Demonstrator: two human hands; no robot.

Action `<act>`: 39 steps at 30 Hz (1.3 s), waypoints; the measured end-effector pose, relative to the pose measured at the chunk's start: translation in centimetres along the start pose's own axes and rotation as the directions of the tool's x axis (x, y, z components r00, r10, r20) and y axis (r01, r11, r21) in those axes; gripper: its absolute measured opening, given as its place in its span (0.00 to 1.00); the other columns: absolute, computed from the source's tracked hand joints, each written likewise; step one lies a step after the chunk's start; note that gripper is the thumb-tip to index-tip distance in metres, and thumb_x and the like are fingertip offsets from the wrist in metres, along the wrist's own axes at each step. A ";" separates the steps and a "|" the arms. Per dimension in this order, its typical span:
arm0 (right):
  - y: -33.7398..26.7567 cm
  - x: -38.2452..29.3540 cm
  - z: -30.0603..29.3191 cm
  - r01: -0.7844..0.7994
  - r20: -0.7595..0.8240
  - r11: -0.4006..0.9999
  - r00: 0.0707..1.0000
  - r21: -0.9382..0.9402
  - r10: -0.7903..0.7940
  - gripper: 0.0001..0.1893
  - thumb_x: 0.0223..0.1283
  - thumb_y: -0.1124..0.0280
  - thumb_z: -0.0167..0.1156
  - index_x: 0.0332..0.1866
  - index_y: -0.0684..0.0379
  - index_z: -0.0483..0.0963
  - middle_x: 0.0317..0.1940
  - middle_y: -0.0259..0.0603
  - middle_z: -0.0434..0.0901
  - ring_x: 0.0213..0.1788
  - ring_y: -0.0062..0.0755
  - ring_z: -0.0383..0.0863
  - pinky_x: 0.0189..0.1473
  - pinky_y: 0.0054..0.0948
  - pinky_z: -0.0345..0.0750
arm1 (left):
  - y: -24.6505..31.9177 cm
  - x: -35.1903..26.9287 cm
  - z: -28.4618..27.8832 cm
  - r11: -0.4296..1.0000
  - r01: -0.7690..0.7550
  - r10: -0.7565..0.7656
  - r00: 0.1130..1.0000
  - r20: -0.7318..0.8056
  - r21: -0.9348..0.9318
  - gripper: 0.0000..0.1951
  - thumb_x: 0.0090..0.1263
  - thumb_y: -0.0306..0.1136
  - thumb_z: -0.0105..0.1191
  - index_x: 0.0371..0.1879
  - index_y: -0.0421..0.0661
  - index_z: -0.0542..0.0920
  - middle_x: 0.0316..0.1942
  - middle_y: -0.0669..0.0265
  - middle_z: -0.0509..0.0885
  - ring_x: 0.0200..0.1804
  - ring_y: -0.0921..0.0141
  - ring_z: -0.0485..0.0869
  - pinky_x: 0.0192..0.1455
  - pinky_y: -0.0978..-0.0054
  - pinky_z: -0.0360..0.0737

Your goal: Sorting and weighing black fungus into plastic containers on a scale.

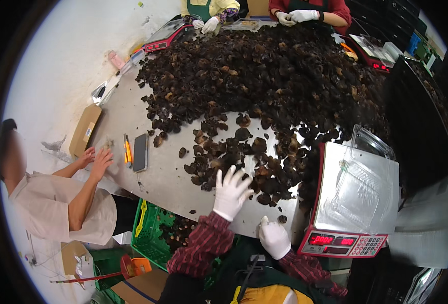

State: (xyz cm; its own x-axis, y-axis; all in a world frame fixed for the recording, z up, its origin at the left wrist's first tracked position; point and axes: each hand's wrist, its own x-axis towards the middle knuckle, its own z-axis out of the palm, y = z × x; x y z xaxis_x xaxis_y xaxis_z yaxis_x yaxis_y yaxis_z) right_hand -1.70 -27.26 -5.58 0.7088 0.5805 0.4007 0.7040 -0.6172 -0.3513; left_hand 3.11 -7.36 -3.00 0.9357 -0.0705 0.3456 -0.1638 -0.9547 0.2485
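Observation:
A large heap of dark wood ear mushrooms covers the far part of the metal table. Nearer me lies a looser spread of the mushrooms. My left hand, in a white glove, is over the near edge of that spread, fingers apart, holding nothing. My right hand, also gloved, rests at the table's near edge with its fingers curled; whether something small is inside cannot be told. A small mushroom piece lies just beyond it. On the right, a clear plastic container sits on a red digital scale.
A person stands at the left, both bare hands raised over the table. A phone and an orange cutter knife lie nearby. Two gloved co-workers are across the heap. A green crate holds mushrooms below the near edge. A black crate stands right.

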 end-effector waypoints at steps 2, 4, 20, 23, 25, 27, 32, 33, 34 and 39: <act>0.0 0.1 -0.1 0.016 -0.036 1.000 0.999 -0.027 -0.017 0.12 0.52 0.74 0.58 0.42 0.68 0.73 0.18 0.38 0.68 0.22 0.33 0.73 0.24 0.32 0.71 | 1.0 -2.0 0.0 0.994 -0.084 0.084 0.996 -0.004 -0.071 0.17 0.59 0.39 0.59 0.48 0.54 0.80 0.57 0.63 0.75 0.63 0.58 0.68 0.68 0.53 0.56; 0.0 0.2 -0.1 0.017 -0.055 1.000 0.998 -0.009 -0.018 0.11 0.52 0.75 0.58 0.41 0.67 0.73 0.18 0.37 0.67 0.22 0.33 0.73 0.24 0.32 0.70 | 1.9 -3.9 0.1 0.989 -0.122 0.123 0.992 0.004 -0.088 0.16 0.58 0.36 0.59 0.47 0.54 0.80 0.56 0.64 0.75 0.62 0.59 0.70 0.67 0.55 0.59; -0.6 0.1 0.0 -0.009 -0.069 0.997 0.998 -0.070 0.004 0.11 0.53 0.77 0.58 0.42 0.67 0.72 0.18 0.38 0.67 0.21 0.34 0.71 0.23 0.33 0.69 | 2.2 -4.3 -0.1 0.994 -0.071 0.065 0.995 -0.072 -0.086 0.17 0.59 0.42 0.58 0.49 0.58 0.81 0.60 0.67 0.73 0.64 0.59 0.67 0.66 0.52 0.58; -0.1 -0.1 0.1 -0.027 -0.083 0.996 0.996 -0.082 0.020 0.12 0.53 0.76 0.58 0.43 0.67 0.72 0.18 0.38 0.66 0.21 0.34 0.71 0.23 0.32 0.69 | 0.8 -2.4 -0.9 0.986 -0.083 0.056 0.983 -0.173 -0.148 0.19 0.60 0.36 0.56 0.52 0.55 0.78 0.60 0.64 0.72 0.65 0.58 0.67 0.67 0.53 0.59; -0.2 -0.1 0.3 -0.017 -0.099 0.998 0.995 -0.063 0.011 0.13 0.53 0.76 0.59 0.44 0.68 0.72 0.17 0.38 0.66 0.21 0.34 0.71 0.23 0.33 0.68 | -0.6 0.2 -1.2 0.997 0.008 -0.024 0.978 -0.208 -0.075 0.20 0.63 0.29 0.52 0.55 0.53 0.76 0.61 0.61 0.71 0.66 0.57 0.66 0.68 0.53 0.58; -1.0 0.3 0.3 -0.016 -0.102 0.999 0.995 -0.047 0.011 0.13 0.53 0.76 0.59 0.44 0.67 0.72 0.18 0.38 0.66 0.21 0.34 0.71 0.23 0.33 0.69 | -2.9 2.3 -1.1 0.995 0.072 -0.059 0.985 -0.164 0.074 0.18 0.63 0.31 0.53 0.54 0.53 0.77 0.60 0.63 0.73 0.65 0.58 0.66 0.68 0.49 0.56; -0.8 0.1 0.7 -0.044 -0.156 0.998 0.987 0.043 0.050 0.17 0.50 0.77 0.58 0.48 0.64 0.74 0.17 0.41 0.68 0.19 0.40 0.71 0.20 0.38 0.68 | -2.8 -0.3 -1.5 1.000 -0.019 0.021 0.998 -0.064 0.024 0.11 0.62 0.33 0.55 0.44 0.52 0.81 0.47 0.69 0.81 0.61 0.64 0.71 0.68 0.45 0.53; -0.5 0.1 0.6 -0.055 -0.151 0.998 0.987 0.036 0.060 0.17 0.50 0.77 0.58 0.48 0.64 0.74 0.17 0.41 0.68 0.19 0.40 0.71 0.20 0.38 0.68 | -2.2 -1.5 -1.6 1.000 -0.021 0.022 0.996 -0.089 0.007 0.12 0.62 0.33 0.56 0.45 0.52 0.81 0.48 0.69 0.80 0.60 0.63 0.71 0.68 0.47 0.54; -0.4 0.2 0.3 -0.048 -0.132 0.999 0.990 -0.018 0.045 0.14 0.52 0.77 0.58 0.46 0.65 0.73 0.17 0.39 0.67 0.20 0.37 0.71 0.21 0.35 0.69 | -1.7 -2.6 -1.6 1.000 -0.022 0.021 0.993 -0.115 -0.010 0.13 0.62 0.33 0.56 0.46 0.52 0.81 0.48 0.69 0.80 0.60 0.63 0.72 0.68 0.48 0.55; -0.4 0.2 0.1 -0.031 -0.100 0.996 0.995 -0.089 0.022 0.11 0.53 0.77 0.59 0.43 0.67 0.73 0.17 0.37 0.66 0.21 0.34 0.71 0.23 0.32 0.69 | 1.3 -6.0 -2.2 0.993 0.048 -0.063 0.989 -0.137 -0.108 0.20 0.59 0.39 0.59 0.52 0.56 0.79 0.61 0.60 0.70 0.64 0.58 0.66 0.68 0.54 0.56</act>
State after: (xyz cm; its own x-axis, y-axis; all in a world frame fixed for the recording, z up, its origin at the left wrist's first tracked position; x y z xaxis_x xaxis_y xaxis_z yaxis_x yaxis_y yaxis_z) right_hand -1.83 -26.87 -5.45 0.7161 0.5109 0.4756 0.6753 -0.6797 -0.2865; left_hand -3.44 -7.50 -2.76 0.8925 0.0297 0.4501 -0.1513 -0.9203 0.3607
